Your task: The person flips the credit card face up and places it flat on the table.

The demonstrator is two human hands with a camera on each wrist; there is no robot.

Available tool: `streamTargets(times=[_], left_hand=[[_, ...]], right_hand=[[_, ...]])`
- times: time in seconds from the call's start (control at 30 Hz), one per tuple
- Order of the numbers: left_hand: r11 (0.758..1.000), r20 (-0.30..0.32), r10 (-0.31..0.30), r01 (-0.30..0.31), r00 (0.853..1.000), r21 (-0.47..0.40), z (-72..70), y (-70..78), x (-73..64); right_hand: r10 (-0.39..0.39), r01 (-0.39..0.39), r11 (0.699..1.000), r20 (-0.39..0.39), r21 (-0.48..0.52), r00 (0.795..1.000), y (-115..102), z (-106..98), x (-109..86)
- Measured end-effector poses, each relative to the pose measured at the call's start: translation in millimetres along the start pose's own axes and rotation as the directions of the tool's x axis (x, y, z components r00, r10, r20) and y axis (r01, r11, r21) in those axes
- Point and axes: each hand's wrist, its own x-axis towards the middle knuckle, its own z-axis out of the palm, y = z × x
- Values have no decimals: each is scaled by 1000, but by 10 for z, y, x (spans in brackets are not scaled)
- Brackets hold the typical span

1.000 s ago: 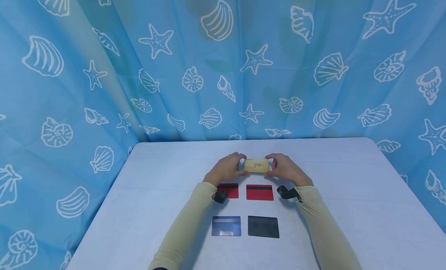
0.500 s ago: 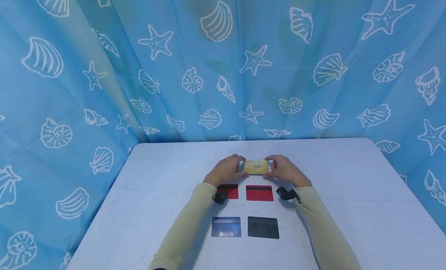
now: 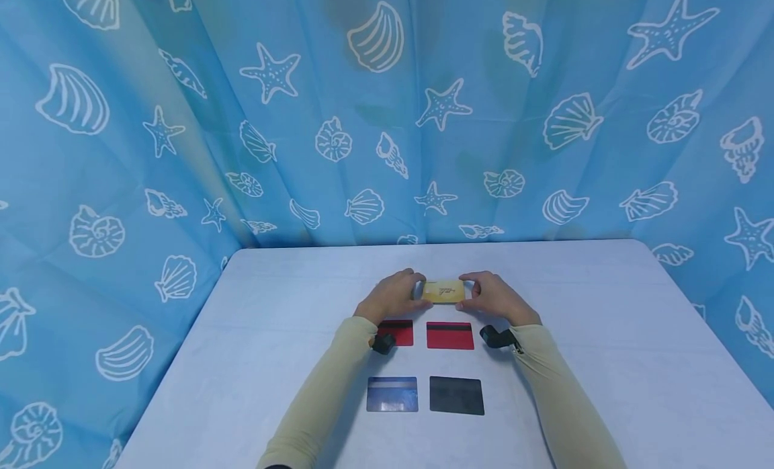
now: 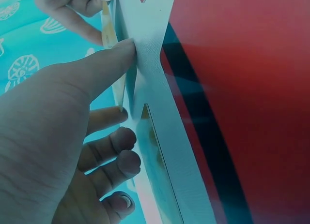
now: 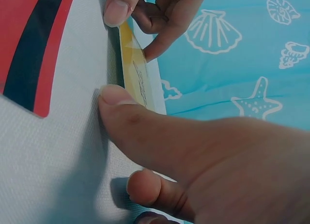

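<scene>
A yellow card with dark lettering is pinched at its left end by my left hand and at its right end by my right hand. It is close over the white table, and the right wrist view shows the card standing on a slant between both thumbs. Nearer to me lie two red cards with black stripes: the left red card is partly covered by my wrist camera, the right red card shows whole. Below my left fingers, the left wrist view shows another pale card on the table.
Closest to me lie a blue-grey card and a black card, side by side. The table wears a white cloth. A blue curtain with shell and starfish prints hangs behind it and along both sides.
Both hands have brought the yellow card slightly down and towards me, a touch to the left. The other cards have not moved.
</scene>
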Motion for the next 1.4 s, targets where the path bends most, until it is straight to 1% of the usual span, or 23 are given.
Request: streamTargets(times=[0.17, 0.3, 0.7, 0.93, 1.27, 1.4], left_hand=[[1000, 3, 2, -2, 1000, -2, -3, 1, -3], [1000, 7, 1, -1, 1000, -6, -8, 5, 1], [1000, 18, 1, -1, 1000, 1, -22, 20, 19], [1000, 25, 0, 0, 1000, 6, -28, 26, 13], [1000, 13, 8, -8, 1000, 11, -6, 3, 19], [1000, -1, 26, -26, 1000, 14, -2, -5, 17]], right_hand=[[-2, 2, 1000, 9, -11, 1000, -4, -8, 2], [15, -14, 1000, 12, -13, 1000, -10, -11, -2], [31, -30, 999, 14, -14, 999, -1, -8, 7], [18, -18, 1000, 9, -7, 1000, 9, -2, 0], [21, -21, 1000, 9, 4, 1000, 4, -1, -1], [28, -28, 1000, 5, 2, 1000, 13, 1, 3]])
